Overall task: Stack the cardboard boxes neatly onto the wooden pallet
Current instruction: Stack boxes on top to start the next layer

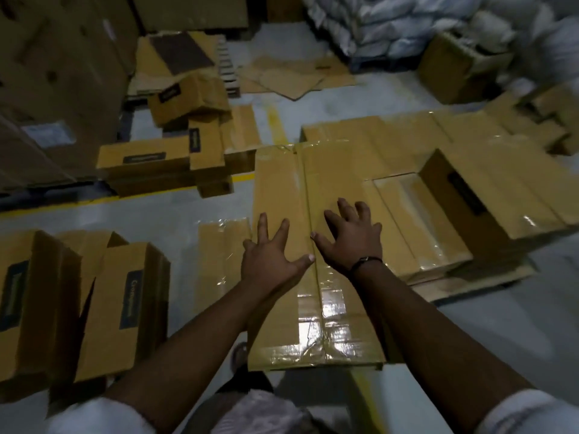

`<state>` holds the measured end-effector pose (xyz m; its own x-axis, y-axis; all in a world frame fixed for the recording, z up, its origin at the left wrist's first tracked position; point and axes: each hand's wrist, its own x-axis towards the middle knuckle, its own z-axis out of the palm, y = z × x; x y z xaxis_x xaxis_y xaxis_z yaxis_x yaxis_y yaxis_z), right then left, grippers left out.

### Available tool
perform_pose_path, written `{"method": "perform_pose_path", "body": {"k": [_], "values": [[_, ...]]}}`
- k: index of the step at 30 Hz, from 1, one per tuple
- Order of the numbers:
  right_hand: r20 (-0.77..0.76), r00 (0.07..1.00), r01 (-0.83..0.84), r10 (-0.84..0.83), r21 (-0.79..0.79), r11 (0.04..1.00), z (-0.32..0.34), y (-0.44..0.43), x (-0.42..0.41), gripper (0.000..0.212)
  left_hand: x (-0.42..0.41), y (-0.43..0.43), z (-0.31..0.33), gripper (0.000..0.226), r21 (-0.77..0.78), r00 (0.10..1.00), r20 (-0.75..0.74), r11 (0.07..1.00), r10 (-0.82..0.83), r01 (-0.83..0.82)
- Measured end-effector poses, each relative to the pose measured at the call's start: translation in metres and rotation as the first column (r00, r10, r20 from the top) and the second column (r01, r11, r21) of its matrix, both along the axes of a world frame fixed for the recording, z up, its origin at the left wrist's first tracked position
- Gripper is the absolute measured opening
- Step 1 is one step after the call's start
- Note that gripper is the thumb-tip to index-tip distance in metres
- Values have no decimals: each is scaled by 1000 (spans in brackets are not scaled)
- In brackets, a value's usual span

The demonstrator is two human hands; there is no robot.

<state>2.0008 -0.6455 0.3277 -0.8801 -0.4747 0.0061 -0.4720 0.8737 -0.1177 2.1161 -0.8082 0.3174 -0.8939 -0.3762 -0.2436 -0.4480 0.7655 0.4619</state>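
A long taped cardboard box (282,183) lies flat in front of me, its near end shiny with tape. My left hand (269,255) rests spread on its top near the left edge. My right hand (351,236) lies spread just right of the centre seam, a dark band on its wrist. Neither hand grips anything. To the right, more taped boxes (470,170) are stacked in layers on a low pallet (476,283), whose edge shows below them. A lower box (419,220) fills a gap in that stack.
Upright labelled boxes (125,308) stand at my left. Loose boxes (163,158) lie scattered behind them by a yellow floor line. Flattened cardboard (297,76) covers the floor further back. White sacks (391,23) are piled at the back right. Tall cartons (56,73) rise at the far left.
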Motion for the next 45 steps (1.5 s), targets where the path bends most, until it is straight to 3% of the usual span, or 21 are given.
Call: {"method": "perform_pose_path", "body": {"k": [11, 22, 34, 45], "values": [[-14, 976, 218, -218, 15, 976, 9, 122, -119, 62, -159, 105, 13, 114, 33, 983, -28, 983, -180, 181], [135, 942, 288, -306, 141, 947, -14, 196, -260, 72, -315, 170, -10, 120, 85, 948, 112, 953, -299, 290], [279, 929, 208, -242, 147, 967, -82, 292, -426, 76, -472, 265, -78, 127, 53, 949, 202, 970, -244, 238], [479, 878, -90, 4, 157, 984, -175, 383, -605, 88, -604, 382, -147, 119, 43, 954, 300, 999, -11, -2]]}}
